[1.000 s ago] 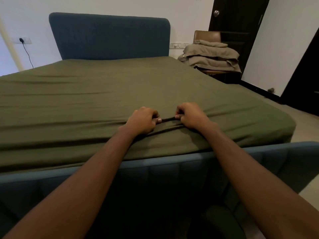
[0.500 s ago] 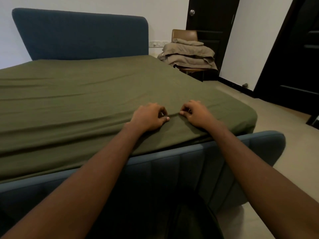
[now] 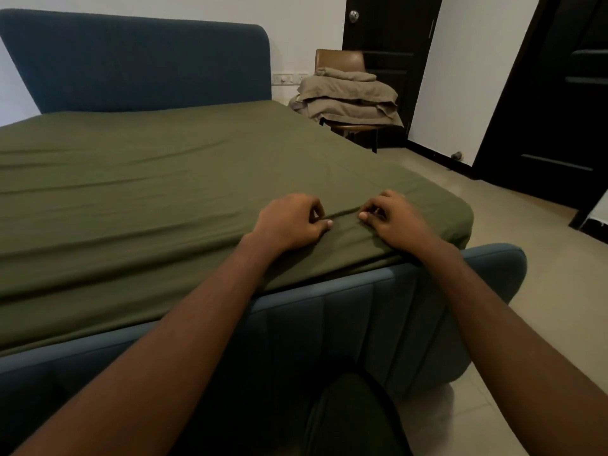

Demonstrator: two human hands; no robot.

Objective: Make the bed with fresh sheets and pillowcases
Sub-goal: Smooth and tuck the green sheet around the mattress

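No writing, label, brand or number can be read anywhere — none is made out on the green sheet (image 3: 164,192), the folded bedding (image 3: 348,97) or the wall switch plate (image 3: 289,79).

An olive-green fabric sheet (image 3: 171,199) lies spread flat, bunched into a low ridge between the pinching left hand (image 3: 289,223) and right hand (image 3: 393,220); folded beige linens (image 3: 348,97) sit stacked well beyond the grip.

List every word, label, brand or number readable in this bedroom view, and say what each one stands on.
None can be read in this view.
The wall switch plate is too small to show any marking.
The green sheet, the folded bedding and the dark door show no print.
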